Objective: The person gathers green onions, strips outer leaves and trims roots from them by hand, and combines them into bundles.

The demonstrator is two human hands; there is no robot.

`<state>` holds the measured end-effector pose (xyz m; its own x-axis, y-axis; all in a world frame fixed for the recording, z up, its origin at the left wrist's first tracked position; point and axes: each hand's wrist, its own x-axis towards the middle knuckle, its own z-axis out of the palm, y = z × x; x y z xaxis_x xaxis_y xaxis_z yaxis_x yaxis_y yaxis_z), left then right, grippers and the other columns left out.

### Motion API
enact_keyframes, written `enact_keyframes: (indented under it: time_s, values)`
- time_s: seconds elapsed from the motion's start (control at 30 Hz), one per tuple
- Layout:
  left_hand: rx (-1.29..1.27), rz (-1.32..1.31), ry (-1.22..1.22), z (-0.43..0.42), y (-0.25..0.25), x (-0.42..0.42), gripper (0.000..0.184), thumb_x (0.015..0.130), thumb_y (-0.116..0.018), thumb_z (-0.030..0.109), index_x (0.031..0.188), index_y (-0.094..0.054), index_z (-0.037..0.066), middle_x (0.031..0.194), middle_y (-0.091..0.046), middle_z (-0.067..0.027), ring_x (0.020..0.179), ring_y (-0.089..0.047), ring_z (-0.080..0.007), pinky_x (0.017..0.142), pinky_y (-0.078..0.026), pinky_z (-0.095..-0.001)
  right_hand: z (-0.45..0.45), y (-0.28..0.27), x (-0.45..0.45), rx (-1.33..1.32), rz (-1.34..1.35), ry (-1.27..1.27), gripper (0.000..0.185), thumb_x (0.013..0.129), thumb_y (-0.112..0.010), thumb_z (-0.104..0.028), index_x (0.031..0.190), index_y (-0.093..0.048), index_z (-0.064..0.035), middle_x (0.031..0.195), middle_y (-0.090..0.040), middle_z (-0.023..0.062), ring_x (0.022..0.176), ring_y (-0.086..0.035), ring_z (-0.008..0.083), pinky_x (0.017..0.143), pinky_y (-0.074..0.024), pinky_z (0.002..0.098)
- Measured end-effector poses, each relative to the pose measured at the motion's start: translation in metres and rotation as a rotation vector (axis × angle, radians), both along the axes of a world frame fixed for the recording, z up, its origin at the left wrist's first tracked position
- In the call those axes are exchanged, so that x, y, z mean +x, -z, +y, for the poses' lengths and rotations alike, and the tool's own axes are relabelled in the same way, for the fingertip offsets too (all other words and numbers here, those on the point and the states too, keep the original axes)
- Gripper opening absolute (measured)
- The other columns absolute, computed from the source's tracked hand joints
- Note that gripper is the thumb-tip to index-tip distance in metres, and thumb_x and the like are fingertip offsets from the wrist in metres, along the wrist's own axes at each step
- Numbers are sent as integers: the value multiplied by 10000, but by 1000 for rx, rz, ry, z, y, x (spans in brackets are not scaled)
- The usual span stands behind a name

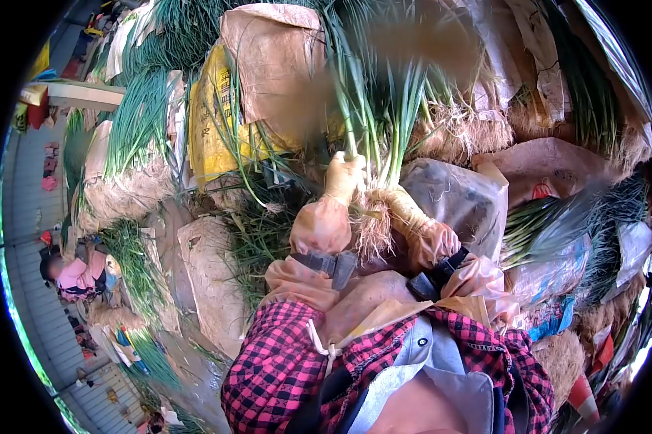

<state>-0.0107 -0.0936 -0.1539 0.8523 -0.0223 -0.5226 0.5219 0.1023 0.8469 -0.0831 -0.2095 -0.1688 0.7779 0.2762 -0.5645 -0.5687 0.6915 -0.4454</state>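
In front of my body stands a bunch of green onions [396, 134], leaves pointing away from me and pale stringy roots [373, 235] hanging toward my lap. My left hand [344, 175], in a yellowish glove, is closed around stalks on the left side of the bunch. My right hand [405, 207], gloved likewise, curls against the bunch's right side just above the roots; its fingertips are partly hidden behind them. Plastic sleeve covers with dark straps wrap both forearms. Loose green onion stalks [250, 173] lie to the left of my left hand.
A grey plastic-covered bundle [460, 202] sits beside my right hand. Ahead lie a brown sack [275, 61] and a yellow printed bag [212, 119]. More green onions [134, 126] lie bundled to the left and right. Another person [83, 275] in pink is at far left.
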Motion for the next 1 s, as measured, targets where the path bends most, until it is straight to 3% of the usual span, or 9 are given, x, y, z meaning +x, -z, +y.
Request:
enact_keyframes:
  time_s: [0.03,0.17,0.27,0.57,0.63,0.73,0.8,0.87,1.0]
  values:
    - [-2,-1,-1,3,6,5,169,793,-633,163,872,-534,50,604,-523,3,483,-503,-106,384,-405,-236,-2,-6,-1,4,22,30,200,752,-569,21,950,-590,44,835,-627,120,730,-612,214,661,-531,326]
    - [-895,95,19,13,7,46,337,822,-627,308,951,-504,21,723,-552,-47,552,-506,-133,535,-461,-254,-6,8,-3,75,38,22,175,743,-551,40,914,-578,62,806,-614,148,733,-615,240,678,-540,343]
    - [-1020,61,57,8,0,64,331,825,-601,318,975,-520,34,761,-570,-62,596,-527,-164,580,-463,-283,-11,-11,-5,206,87,77,192,733,-517,65,918,-566,73,792,-609,162,728,-619,251,669,-543,342]
    - [65,5,268,27,110,-22,351,836,-524,347,1050,-569,72,873,-624,-106,727,-592,-256,715,-469,-370,-14,1,-7,179,59,118,266,695,-539,71,959,-567,62,791,-623,124,643,-614,215,590,-522,297]
    - [698,14,515,52,128,-36,413,819,-548,371,1071,-559,45,929,-629,-156,770,-592,-322,747,-453,-395,-15,1,-6,207,22,90,258,698,-545,66,955,-571,55,795,-621,125,652,-613,216,600,-520,302]
    - [1139,40,633,102,97,-57,481,790,-580,444,1048,-563,39,937,-616,-189,811,-587,-345,756,-453,-398,-10,-4,-3,170,-10,108,260,699,-555,60,958,-575,41,790,-616,119,652,-606,210,598,-512,304]
    - [1171,-400,465,85,31,-45,499,777,-619,448,1040,-545,31,971,-579,-217,880,-575,-324,781,-442,-383,-8,0,-4,57,-60,80,262,708,-568,50,969,-578,25,783,-608,104,660,-594,196,606,-495,300]
    - [800,-88,463,46,-46,-13,609,774,-534,576,1035,-571,27,1083,-557,-216,955,-563,-320,809,-427,-398,-3,-9,-3,-13,-5,44,252,715,-581,32,967,-577,29,794,-611,102,670,-597,192,623,-492,296]
    - [961,-388,660,17,-37,3,509,836,-463,501,906,-630,26,935,-619,-184,923,-572,-332,788,-435,-404,-3,1,-2,-152,-48,55,253,703,-609,19,954,-584,30,769,-615,101,662,-600,194,621,-491,298]
